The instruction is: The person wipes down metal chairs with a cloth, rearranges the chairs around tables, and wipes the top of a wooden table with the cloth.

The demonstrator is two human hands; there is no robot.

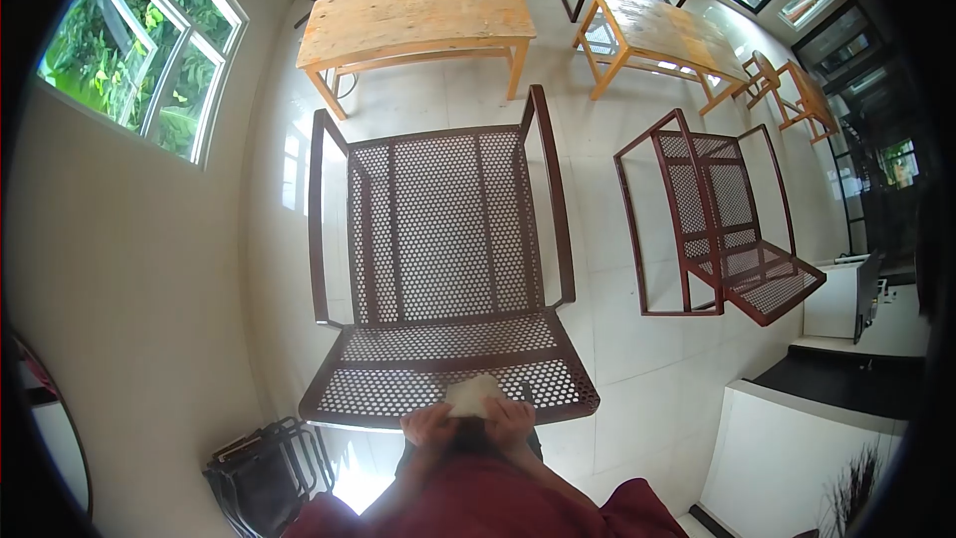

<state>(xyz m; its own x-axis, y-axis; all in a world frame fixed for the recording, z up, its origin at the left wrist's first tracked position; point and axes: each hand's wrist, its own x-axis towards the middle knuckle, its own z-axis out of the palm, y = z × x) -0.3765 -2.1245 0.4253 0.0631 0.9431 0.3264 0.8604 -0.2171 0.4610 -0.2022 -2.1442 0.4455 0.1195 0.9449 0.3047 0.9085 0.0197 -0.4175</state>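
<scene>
A cream-coloured cloth (472,397) is bunched between my two hands, in front of my body. My left hand (428,424) has its fingers curled round one side of it, and my right hand (510,420) grips the other side. Both are close to the near top edge of a brown perforated metal chair (458,224); whether the cloth touches the chair I cannot tell. The chair's wide panel and its two armrests stretch away ahead of me.
Another brown perforated chair (712,209) stands to the right. Two wooden tables (418,18) (669,28) are farther ahead, with more chairs behind. Folded dark chairs (267,473) lean at the lower left wall. A white cabinet (767,458) is at the lower right.
</scene>
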